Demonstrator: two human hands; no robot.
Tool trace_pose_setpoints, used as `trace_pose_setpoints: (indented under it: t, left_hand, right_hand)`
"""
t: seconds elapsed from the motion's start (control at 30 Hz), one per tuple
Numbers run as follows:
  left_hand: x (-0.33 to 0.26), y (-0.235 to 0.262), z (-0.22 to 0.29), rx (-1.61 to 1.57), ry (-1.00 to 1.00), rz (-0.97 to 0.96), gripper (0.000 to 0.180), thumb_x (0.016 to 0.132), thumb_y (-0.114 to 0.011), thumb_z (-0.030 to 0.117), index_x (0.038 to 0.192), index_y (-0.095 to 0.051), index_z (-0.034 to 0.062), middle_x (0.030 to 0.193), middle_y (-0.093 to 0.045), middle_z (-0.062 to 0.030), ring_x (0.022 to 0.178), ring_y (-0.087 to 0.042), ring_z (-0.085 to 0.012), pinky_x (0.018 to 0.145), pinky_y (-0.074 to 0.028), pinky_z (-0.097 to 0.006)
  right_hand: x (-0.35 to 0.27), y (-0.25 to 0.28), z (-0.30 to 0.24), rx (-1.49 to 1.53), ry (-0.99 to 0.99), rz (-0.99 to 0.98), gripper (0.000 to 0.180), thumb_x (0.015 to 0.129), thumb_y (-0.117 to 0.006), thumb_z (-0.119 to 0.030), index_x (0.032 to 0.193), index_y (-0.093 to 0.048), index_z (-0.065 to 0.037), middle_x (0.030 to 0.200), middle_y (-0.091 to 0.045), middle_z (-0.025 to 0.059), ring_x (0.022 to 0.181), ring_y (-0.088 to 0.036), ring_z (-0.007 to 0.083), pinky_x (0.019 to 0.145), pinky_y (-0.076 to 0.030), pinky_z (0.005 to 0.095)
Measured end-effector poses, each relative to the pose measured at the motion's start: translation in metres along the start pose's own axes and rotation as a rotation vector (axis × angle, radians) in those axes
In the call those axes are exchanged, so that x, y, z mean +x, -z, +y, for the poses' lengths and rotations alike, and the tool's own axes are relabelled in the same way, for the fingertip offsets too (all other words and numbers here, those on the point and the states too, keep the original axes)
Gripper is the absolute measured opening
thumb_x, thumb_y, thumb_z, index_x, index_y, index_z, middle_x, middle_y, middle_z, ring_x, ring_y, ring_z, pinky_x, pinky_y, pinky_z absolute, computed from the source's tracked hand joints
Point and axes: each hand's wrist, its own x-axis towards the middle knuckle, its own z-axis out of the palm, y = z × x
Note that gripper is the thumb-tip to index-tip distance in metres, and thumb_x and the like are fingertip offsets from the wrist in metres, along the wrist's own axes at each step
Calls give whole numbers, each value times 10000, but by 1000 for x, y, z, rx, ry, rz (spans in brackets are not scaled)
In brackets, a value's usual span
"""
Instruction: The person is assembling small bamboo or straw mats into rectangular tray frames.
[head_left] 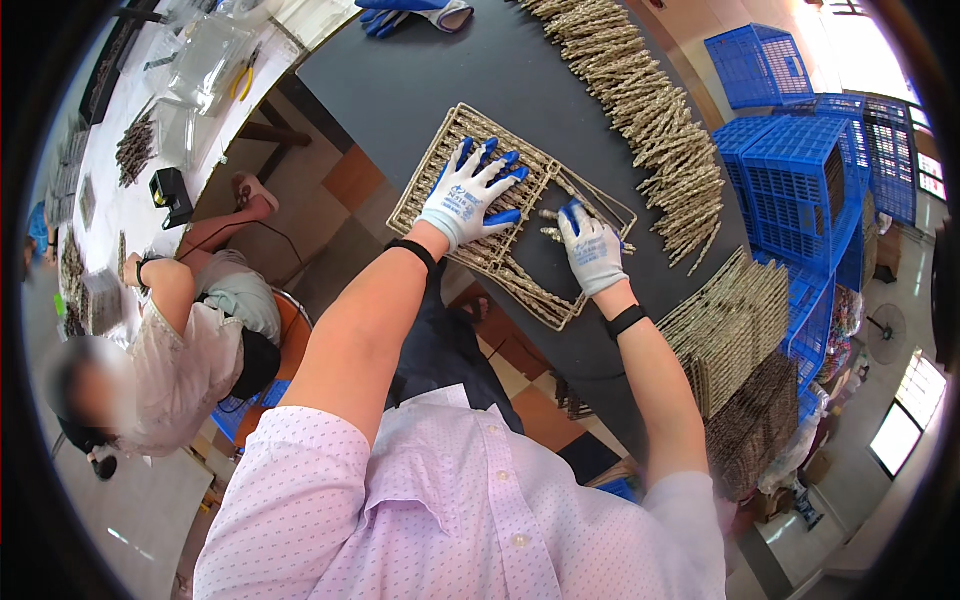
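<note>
Frame (470, 200) lies on the bench (400, 80); left hand (470, 195) presses flat on it, fingers spread; right hand (590, 250), beside the frame, pinches a small metal part (553, 216).

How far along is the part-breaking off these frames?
Done: a long row of loose metal pieces lies along the table. In hand: left hand presses flat on a frame; right hand pinches a piece. Left: a stack of frames at right.
</note>
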Motion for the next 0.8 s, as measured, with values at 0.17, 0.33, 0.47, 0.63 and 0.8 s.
trace_pose_setpoints:
  t: [0.17, 0.33, 0.47, 0.63, 0.8]
  left_hand:
    - [0, -1, -1, 26, 1, -1, 709, 929, -615, 623, 1522, -505, 250, 1596, -458, -70, 1538, -298, -347, 1288, -128, -580]
    - [-1, -1, 1, 26, 16, -1, 709, 907, -653, 589, 1514, -516, 250, 1600, -452, -77, 1536, -298, -354, 1285, -144, -572]
    - [2, -1, 1, 23, 17, -1, 708, 906, -657, 588, 1510, -522, 243, 1607, -442, -74, 1534, -302, -351, 1286, -153, -569]
    - [-1, -1, 1, 25, 14, -4, 708, 906, -659, 585, 1508, -521, 239, 1610, -437, -75, 1530, -310, -352, 1283, -162, -570]
    - [0, -1, 1, 27, 26, -16, 697, 915, -646, 584, 1506, -522, 236, 1609, -441, -73, 1532, -304, -359, 1281, -153, -574]
  right_hand:
    - [-1, 14, 4, 124, -12, 51, 541, 869, -735, -273, 1380, -613, -145, 1367, -633, 102, 1066, -674, 253, 887, -549, 391]
    - [34, 24, 5, 159, -254, -88, 776, 883, -756, -395, 1540, -444, -123, 1454, -581, 124, 1049, -684, 267, 917, -559, 385]
    - [27, 18, 4, 67, -151, -89, 788, 874, -758, -363, 1552, -432, -128, 1487, -555, 133, 1108, -675, 271, 926, -559, 387]
    - [11, -1, 1, 60, -53, 104, 556, 938, -600, -185, 1483, -529, -100, 1436, -596, 171, 1111, -676, 276, 926, -553, 389]
    - [4, -12, -2, -10, 119, 54, 366, 940, -588, -185, 1288, -663, -101, 1267, -661, 141, 1073, -672, 284, 890, -540, 379]
